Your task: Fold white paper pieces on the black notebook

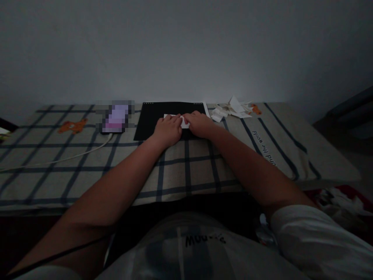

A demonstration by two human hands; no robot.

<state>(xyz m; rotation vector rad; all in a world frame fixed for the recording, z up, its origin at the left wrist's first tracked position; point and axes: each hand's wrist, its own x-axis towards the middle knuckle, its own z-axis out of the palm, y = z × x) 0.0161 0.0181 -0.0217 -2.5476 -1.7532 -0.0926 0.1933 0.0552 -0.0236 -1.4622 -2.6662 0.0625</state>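
Note:
A small piece of white paper (184, 123) lies over a black sheet (148, 123) with holes along its far edge. My left hand (169, 130) is on the paper's left side, fingers bent and pressed down on it. From the right, my right hand (199, 123) holds the paper with thumb and fingers close together. The fingertips of both hands nearly meet over the paper, and much of it is hidden under them. A white edge shows along the black sheet's right side.
Torn white paper scraps (233, 109) are heaped to the right on the checked tablecloth (201, 167). A blurred-out phone (116, 116) with a white cable (87, 152) is at left. A wall (186, 50) stands behind. Below right is a red container (351, 190) with crumpled paper.

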